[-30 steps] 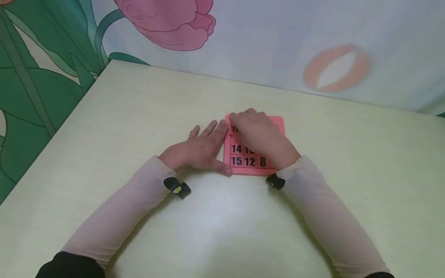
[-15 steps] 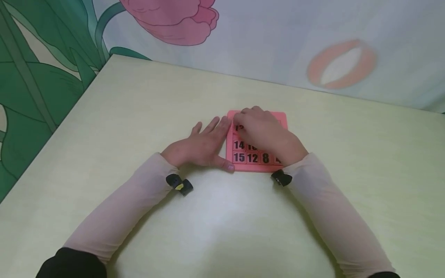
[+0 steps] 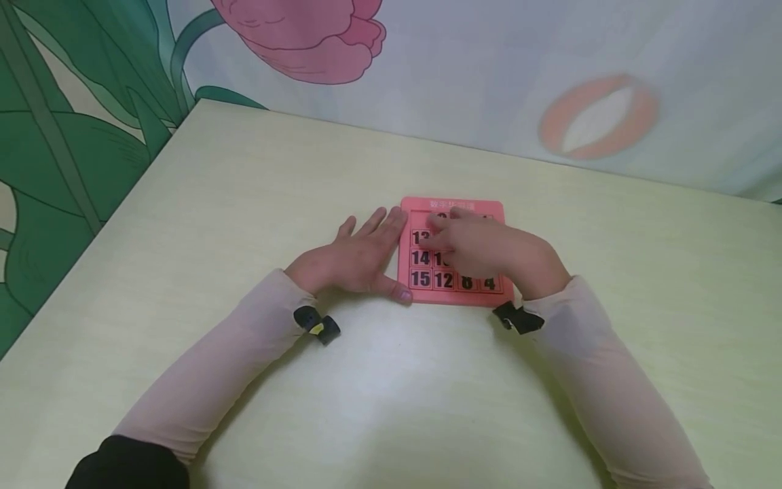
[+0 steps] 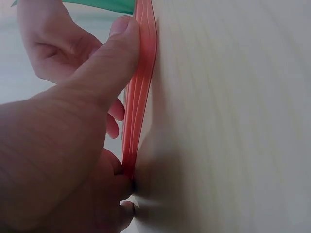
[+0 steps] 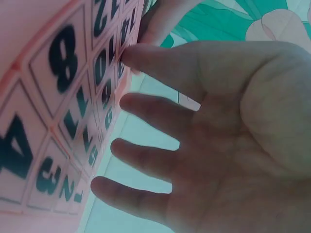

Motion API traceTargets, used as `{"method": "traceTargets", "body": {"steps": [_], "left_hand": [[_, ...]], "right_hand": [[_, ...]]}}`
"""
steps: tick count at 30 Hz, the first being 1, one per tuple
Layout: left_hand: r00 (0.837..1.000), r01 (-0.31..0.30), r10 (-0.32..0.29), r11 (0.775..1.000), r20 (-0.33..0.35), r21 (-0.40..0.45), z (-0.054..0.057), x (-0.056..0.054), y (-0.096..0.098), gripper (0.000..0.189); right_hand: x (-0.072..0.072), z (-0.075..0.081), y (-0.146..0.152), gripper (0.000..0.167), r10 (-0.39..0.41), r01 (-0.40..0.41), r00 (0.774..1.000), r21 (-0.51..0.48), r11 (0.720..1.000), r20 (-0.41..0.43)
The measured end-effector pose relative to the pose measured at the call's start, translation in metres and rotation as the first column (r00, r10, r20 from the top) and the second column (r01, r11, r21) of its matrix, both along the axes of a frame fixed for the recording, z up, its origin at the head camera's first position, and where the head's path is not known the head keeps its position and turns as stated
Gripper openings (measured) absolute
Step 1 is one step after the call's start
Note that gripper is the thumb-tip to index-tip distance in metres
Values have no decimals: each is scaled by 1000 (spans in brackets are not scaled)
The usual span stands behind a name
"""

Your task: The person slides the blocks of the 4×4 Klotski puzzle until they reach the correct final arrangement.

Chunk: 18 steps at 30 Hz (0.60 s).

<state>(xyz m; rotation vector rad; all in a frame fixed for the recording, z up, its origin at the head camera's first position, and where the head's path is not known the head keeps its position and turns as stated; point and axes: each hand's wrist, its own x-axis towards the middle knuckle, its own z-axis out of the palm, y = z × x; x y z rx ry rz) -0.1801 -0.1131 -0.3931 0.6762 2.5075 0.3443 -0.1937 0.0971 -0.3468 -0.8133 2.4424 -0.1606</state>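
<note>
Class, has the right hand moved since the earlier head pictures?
Yes: against the table, the right hand has shifted rightward and slightly back from the far edge.

A pale, cream-yellow table [image 3: 293,176] with a faint grain fills most of the head view; its far corner sits at ten o'clock, one edge running to nearly three, the other down past nine; a soft patch of glare lies at six; the pink number board [image 3: 455,297] lies flat on the surface, just off the middle towards three o'clock; the left hand [image 3: 354,263] rests on the table at the board's nine o'clock, touching its edge.
</note>
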Motion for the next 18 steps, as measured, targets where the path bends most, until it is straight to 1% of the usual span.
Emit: {"method": "traceTargets", "body": {"steps": [2, 6, 13, 14, 16, 18], "left_hand": [[1000, 3, -3, 1000, -2, 2, 0, 0, 0, 133], [1000, 7, -7, 1000, -9, -1, -1, 1, 0, 132], [1000, -4, 4, 1000, -3, 13, -3, 2, 2, 134], [1000, -1, 1, 1000, -3, 13, -3, 2, 2, 134], [1000, 1, -1, 1000, -5, 11, -2, 2, 2, 133], [1000, 3, -3, 1000, -10, 7, -1, 2, 1, 132]], "right_hand": [[1, 1, 0, 47, 10, -10, 1000, -14, 1000, 7], [2, 1, 0, 47, 6, -5, 1000, -33, 999, 21], [2, -2, 1, 48, -112, 112, 993, -22, 993, -28], [3, -4, 0, 50, -118, 117, 992, -20, 993, -34], [5, -7, -5, 53, -108, 107, 994, -36, 994, -32], [8, -10, -10, 56, -82, 80, 996, -65, 995, -23]]}}
